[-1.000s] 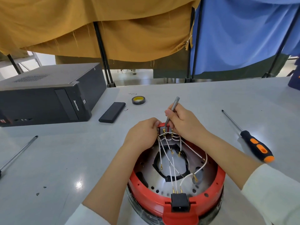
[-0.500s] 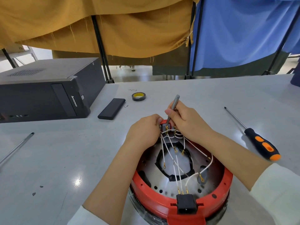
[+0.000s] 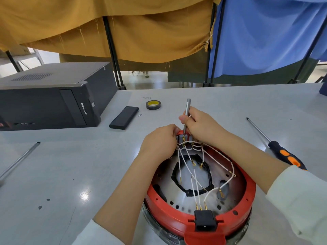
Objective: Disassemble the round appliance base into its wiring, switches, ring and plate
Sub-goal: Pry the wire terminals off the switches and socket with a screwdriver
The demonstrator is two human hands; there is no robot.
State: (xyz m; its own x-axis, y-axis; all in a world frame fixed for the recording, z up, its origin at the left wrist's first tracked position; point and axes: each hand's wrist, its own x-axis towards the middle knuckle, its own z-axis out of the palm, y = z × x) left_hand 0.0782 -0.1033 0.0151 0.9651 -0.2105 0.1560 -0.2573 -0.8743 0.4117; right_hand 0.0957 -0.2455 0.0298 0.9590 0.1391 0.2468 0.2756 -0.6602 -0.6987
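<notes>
The round appliance base lies upturned near me, its red ring (image 3: 247, 195) around a metal plate (image 3: 231, 183) with a black-edged hole. White wires (image 3: 194, 184) with gold terminals run from a black power socket (image 3: 205, 221) at the near rim to the switch block (image 3: 184, 137) at the far rim. My left hand (image 3: 159, 142) grips the far rim beside the switch block. My right hand (image 3: 201, 126) holds a thin grey screwdriver (image 3: 187, 110) upright, its tip down at the switch terminals.
A black computer case (image 3: 53, 98) stands at the far left. A black flat case (image 3: 123, 117) and a roll of tape (image 3: 153, 105) lie beyond the base. An orange-and-black screwdriver (image 3: 281, 152) lies to the right, a grey rod (image 3: 19, 159) to the left.
The grey screwdriver now stands more upright in my right hand. Both hands stay at the switch block. The view has shifted slightly.
</notes>
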